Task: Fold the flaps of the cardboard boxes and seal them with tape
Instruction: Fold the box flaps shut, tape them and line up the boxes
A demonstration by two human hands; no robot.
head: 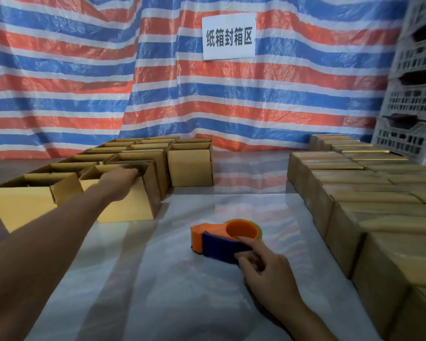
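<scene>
striped tarp (84, 70), white paper sign (228, 36), stacked grey crates (417, 99)

You worked facing a hanging tarp (84, 70) striped in orange-red, blue and white, which served as the back wall across the whole width of your view; it sagged in wrinkles and folds. A white paper sign (228, 36) with five black Chinese characters was fixed to it, high and right of centre. At your far right stood a stack of pale grey slotted plastic crates (418, 70), rising past the top of the view. Your work surface (182, 303) lay under a glossy whitish sheet that caught soft light in pale patches, with stripes showing faintly at its far edge
</scene>
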